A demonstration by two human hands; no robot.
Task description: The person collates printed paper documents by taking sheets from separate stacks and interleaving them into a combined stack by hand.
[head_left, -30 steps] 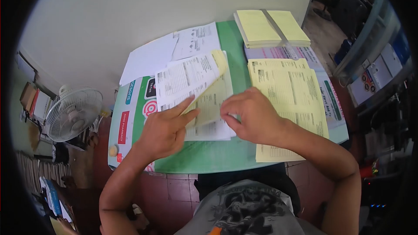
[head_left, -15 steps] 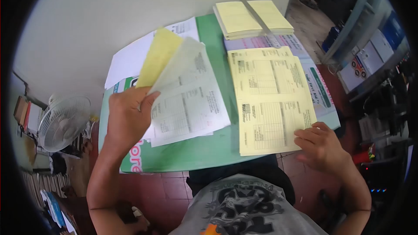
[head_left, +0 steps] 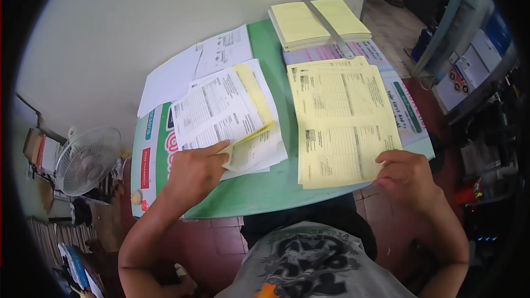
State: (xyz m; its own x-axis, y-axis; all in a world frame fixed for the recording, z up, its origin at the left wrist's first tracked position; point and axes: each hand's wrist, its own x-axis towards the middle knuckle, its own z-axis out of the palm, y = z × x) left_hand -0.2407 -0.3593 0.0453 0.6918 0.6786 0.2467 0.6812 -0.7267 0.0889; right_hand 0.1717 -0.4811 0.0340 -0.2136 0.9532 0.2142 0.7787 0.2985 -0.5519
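Several white printed forms (head_left: 212, 107) lie on the left half of the green tabletop (head_left: 248, 201), with a yellow sheet (head_left: 253, 96) showing beneath the top one. My left hand (head_left: 197, 172) pinches the lower edge of these sheets, index finger stretched over the paper. On the right is a loose pile of yellow printed forms (head_left: 342, 127), its edges slightly uneven. The curled fingers and thumb of my right hand (head_left: 407, 175) grip the pile's lower right corner; how many sheets they hold is hidden.
Behind the yellow forms, a metal ruler (head_left: 326, 20) lies across a thick yellow paper stack (head_left: 290, 25). White sheets (head_left: 168, 80) rest against the wall side. A fan (head_left: 88, 160) stands left of the table; a white cabinet (head_left: 469, 77) is at right.
The white and yellow sheets my left hand held raised and folded back now lie lower, white form uppermost. My left hand moved down and right. My right hand stays at the yellow pile's corner.
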